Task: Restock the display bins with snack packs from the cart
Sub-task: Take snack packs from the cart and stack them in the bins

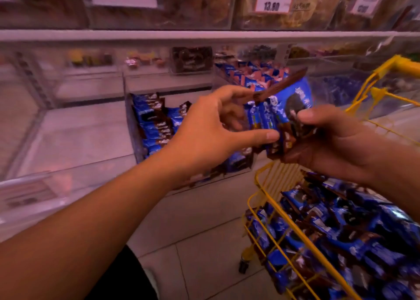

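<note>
My right hand [329,138] is curled around a small stack of blue-and-brown foil snack packs [281,117], thumb clamped over the front, and the stack sits in mid-air between the yellow wire cart [270,208] and the shelf. My left hand [211,129] comes in from the side, fingers spread, with the thumb touching the lower edge of the stack and the forefinger up by the top corner. It looks like a pinch forming, not a firm hold yet.

The target, I reckon, is the clear plastic display bin [134,140] just beyond my left hand, already partly filled with the same blue packs [154,122] along its left side. More of them lie heaped in the cart below my right wrist.

To do this well, I want the left hand to take the packs squarely by their edges so they stay stacked and facing one way. Then I'd carry them low over the bin's front wall and set them into the open right part, not drop them onto the existing row. The foil looks slippery, so a loose pinch could fan the stack out.
</note>
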`<state>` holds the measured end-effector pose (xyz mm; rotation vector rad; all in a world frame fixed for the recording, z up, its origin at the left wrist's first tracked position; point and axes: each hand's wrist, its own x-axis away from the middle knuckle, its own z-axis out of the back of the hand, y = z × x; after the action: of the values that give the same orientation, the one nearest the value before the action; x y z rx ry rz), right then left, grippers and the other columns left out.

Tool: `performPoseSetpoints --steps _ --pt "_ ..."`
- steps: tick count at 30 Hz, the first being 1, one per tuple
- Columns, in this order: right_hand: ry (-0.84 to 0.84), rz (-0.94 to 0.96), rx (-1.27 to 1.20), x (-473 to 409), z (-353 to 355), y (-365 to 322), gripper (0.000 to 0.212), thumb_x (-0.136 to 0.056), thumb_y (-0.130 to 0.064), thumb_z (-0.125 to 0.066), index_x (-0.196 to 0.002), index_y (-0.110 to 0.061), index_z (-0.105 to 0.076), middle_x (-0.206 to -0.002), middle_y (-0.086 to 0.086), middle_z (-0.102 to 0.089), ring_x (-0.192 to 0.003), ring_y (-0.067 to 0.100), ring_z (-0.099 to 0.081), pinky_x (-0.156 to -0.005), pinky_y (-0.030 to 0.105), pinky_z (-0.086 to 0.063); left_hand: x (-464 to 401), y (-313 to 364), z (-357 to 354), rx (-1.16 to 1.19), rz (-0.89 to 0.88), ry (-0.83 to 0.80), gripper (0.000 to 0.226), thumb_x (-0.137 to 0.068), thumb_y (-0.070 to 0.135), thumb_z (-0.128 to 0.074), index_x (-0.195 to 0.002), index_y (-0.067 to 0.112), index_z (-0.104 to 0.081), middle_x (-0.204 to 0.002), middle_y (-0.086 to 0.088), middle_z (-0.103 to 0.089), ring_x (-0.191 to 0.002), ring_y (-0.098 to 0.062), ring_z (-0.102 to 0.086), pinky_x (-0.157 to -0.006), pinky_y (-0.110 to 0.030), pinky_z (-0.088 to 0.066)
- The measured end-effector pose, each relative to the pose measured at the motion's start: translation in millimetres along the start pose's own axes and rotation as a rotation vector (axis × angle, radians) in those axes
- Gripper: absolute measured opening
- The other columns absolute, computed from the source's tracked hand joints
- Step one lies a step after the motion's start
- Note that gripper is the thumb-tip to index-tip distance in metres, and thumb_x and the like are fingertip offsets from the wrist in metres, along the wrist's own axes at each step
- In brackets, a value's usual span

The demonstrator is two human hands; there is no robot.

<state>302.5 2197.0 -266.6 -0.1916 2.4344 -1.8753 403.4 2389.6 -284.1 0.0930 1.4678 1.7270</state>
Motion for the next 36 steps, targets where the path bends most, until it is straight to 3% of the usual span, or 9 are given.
performPoseSetpoints --steps 3,7,11,14,17,19,25,30,36 --pt "-0.078 0.025 0.071 -41.5 -22.4 -10.9 0.053 -0.064 -0.032 -0.072 -0.112 -0.01 -0.069 -0.089 0.005 -0.075 -0.07 0.017 -0.07 -0.065 0.031 -0.059 -0.4 -4.9 61.8 -0.244 -0.104 0.058 0.038 -0.074 0.046 -0.076 -0.107 0.031 -0.064 -0.085 0.005 -0.074 -0.077 -0.001 -0.067 -0.072 -0.027 -0.058" --pt "-0.022 -0.003 0.516 -119.3 -40.9 -16.6 0.012 -0.075 -0.018 -0.071 -0.085 -0.01 -0.071 -0.076 0.006 -0.07 -0.066 0.018 -0.066 -0.07 0.038 -0.05 7.2 -32.8 147.6 -0.58 -0.036 0.254 0.016 -0.084 0.02 -0.071 -0.1 0.022 -0.069 -0.099 0.002 -0.071 -0.096 -0.007 -0.066 -0.092 -0.04 -0.053" --pt "-0.07 -0.004 1.201 -193.5 -58.6 4.4 0.034 -0.078 -0.028 -0.081 -0.106 -0.016 -0.068 -0.097 0.006 -0.074 -0.082 0.017 -0.069 -0.075 0.033 -0.057 16.6 -57.8 168.5 -0.685 0.066 0.165 0.025 -0.082 0.036 -0.065 -0.096 0.017 -0.072 -0.105 0.002 -0.072 -0.106 -0.015 -0.064 -0.098 -0.046 -0.049" --pt "-0.161 0.046 1.409 -230.4 -71.5 24.0 0.052 -0.074 -0.035 -0.084 -0.119 -0.018 -0.064 -0.112 0.001 -0.07 -0.097 0.017 -0.066 -0.088 0.032 -0.054 19.4 -66.2 170.8 -0.677 0.033 0.129 0.035 -0.079 0.047 -0.06 -0.088 0.015 -0.071 -0.098 0.001 -0.072 -0.098 -0.016 -0.066 -0.094 -0.047 -0.049" --pt "-0.179 0.166 1.53 -248.8 -79.6 35.5 0.072 -0.073 -0.042 -0.084 -0.132 -0.01 -0.059 -0.131 0.005 -0.063 -0.113 0.017 -0.059 -0.095 0.02 -0.041 15.8 -70.5 169.0 -0.64 -0.02 0.138 0.036 -0.076 0.043 -0.057 -0.08 0.009 -0.068 -0.089 -0.006 -0.071 -0.09 -0.025 -0.066 -0.087 -0.048 -0.05" --pt "-0.189 0.26 1.568 -254.2 -79.2 37.9 0.069 -0.072 -0.046 -0.083 -0.127 -0.009 -0.063 -0.124 0.007 -0.067 -0.111 0.022 -0.061 -0.096 0.032 -0.044 13.4 -71.0 167.1 -0.638 -0.025 0.15 0.033 -0.073 0.041 -0.056 -0.076 0.011 -0.068 -0.084 -0.004 -0.07 -0.085 -0.022 -0.065 -0.082 -0.046 -0.051" --pt "-0.255 0.422 1.692 -255.3 -70.4 50.0 0.062 -0.081 -0.049 -0.073 -0.129 -0.01 -0.062 -0.129 0.012 -0.059 -0.12 0.027 -0.052 -0.101 0.038 -0.04 9.5 -69.7 168.5 -0.637 0.025 0.162 0.016 -0.074 0.025 -0.061 -0.073 0.012 -0.071 -0.081 -0.002 -0.072 -0.082 -0.016 -0.066 -0.08 -0.037 -0.053" --pt "-0.28 0.201 1.807 -263.2 -78.2 64.7 0.087 -0.09 -0.059 -0.046 -0.157 -0.015 -0.013 -0.164 0.013 -0.012 -0.15 0.028 -0.012 -0.121 0.043 -0.019 10.6 -68.0 164.4 -0.651 0.031 0.164 0.011 -0.072 0.023 -0.06 -0.071 0.016 -0.068 -0.079 0.002 -0.069 -0.08 -0.009 -0.063 -0.074 -0.02 -0.048" --pt "-0.328 0.08 1.898 -263.1 -90.5 64.6 0.093 -0.092 -0.068 -0.037 -0.158 -0.013 0.0 -0.166 0.012 0.005 -0.153 0.028 0.004 -0.123 0.046 -0.013 10.5 -65.3 160.7 -0.693 0.02 0.167 0.008 -0.072 0.018 -0.062 -0.066 0.019 -0.067 -0.072 0.004 -0.068 -0.074 -0.008 -0.061 -0.072 -0.019 -0.046"
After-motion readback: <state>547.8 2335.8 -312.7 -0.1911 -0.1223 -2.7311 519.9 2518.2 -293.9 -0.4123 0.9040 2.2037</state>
